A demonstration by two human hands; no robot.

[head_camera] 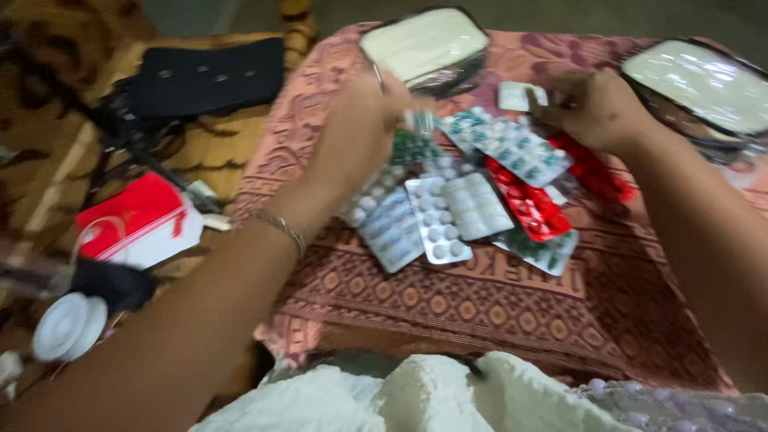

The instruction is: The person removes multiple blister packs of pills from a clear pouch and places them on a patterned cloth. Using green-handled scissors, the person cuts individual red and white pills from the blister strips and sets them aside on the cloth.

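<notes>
While left hand hovers, red blister packs centre

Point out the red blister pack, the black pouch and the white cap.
red blister pack (528,204), head view, middle of the foil
black pouch (210,76), head view, centre of its face
white cap (68,326), head view, top face

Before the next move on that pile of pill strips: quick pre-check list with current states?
1. Left hand holds a strip: ok, a small strip at its fingertips, blurred.
2. Right hand grip: cannot tell, fingers at the pile's far edge, motion blur.
3. Blister strips on the patterned cloth: ok, heaped and overlapping.
4. Red strips reachable: ok, partly under others.
5. Open pouch behind the pile: ok.
</notes>
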